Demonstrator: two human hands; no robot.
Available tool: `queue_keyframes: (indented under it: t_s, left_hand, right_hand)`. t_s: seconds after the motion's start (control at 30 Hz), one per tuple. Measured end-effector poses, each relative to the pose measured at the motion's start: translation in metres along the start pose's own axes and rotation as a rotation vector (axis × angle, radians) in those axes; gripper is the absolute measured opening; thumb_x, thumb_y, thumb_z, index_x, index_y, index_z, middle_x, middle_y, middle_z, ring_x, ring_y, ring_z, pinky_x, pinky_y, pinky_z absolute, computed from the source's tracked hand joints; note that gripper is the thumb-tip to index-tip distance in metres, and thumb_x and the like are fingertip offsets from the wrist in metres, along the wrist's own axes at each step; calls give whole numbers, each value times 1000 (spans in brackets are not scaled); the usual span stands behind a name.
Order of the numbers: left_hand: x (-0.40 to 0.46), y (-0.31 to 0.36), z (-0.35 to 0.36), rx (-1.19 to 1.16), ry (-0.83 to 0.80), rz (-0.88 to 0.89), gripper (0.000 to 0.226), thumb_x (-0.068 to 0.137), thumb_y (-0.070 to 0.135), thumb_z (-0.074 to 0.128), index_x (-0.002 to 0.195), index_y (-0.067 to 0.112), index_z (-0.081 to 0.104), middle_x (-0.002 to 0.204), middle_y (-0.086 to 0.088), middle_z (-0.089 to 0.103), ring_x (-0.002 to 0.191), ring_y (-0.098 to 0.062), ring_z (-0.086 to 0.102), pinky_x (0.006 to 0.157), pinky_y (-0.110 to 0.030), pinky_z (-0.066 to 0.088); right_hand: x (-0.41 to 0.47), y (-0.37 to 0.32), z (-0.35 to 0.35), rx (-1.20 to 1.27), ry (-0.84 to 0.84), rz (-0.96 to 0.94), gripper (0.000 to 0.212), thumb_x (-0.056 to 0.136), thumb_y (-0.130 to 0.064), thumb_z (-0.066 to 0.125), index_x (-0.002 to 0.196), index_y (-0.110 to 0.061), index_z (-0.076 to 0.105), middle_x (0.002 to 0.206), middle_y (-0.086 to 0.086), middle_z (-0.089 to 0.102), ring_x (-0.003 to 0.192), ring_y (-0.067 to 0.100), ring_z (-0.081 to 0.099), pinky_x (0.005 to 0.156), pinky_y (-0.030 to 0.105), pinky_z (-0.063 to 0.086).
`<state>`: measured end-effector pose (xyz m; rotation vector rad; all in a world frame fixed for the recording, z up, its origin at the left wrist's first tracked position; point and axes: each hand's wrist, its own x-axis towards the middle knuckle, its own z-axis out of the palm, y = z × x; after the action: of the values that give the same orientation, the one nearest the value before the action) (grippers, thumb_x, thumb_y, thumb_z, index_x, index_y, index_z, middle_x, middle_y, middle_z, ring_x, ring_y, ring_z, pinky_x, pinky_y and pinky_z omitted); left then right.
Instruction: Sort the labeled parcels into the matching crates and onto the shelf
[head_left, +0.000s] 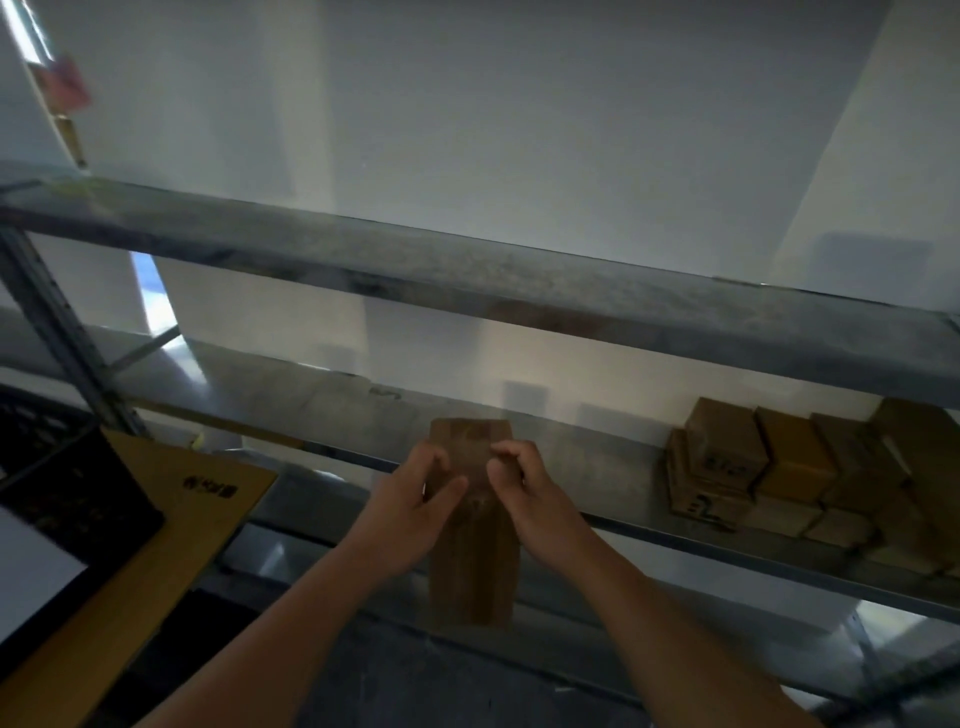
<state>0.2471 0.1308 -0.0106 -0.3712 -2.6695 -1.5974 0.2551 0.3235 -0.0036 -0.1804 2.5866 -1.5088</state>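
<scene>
While the fingers (511, 457) of both hands curl around its upper end, the brown parcel (475, 566) is held upright between the left hand (415, 506) and the right hand (524, 493), in front of the grey metal shelf (597, 467). Stacked cardboard boxes (769, 467) occupy the right end of that shelf level, well apart from the parcel. A yellow carton flap (171, 499) and a dark crate (52, 467) lie at the left.
</scene>
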Motion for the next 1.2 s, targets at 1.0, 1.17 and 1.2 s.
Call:
queue_keyframes:
  t_s: [1.0,1.17,1.2]
  left_hand:
    - [-57,49,-41,30,459,-205,31,88,63,51,111,44,57,126,7,44,119,-18,48,87,-27,53]
    - [-64,49,-36,-166,560,-205,19,96,27,64,113,33,58,127,6,59,114,-19,63,78,-39,63]
    - [-68,48,-36,-197,559,-219,29,95,27,66,119,39,57,126,10,60,111,-16,66,77,-37,63]
  right_hand:
    - [54,-43,28,301,-244,-279,44,83,-87,53,97,-45,53,135,0,55,118,13,63,81,33,65]
    - [51,-44,40,426,-440,-259,51,89,-54,67,133,-65,42,143,-16,55,124,10,62,85,27,62]
    - [52,-44,43,428,-485,-258,62,89,-52,67,138,-73,34,144,-20,52,128,9,59,92,32,62]
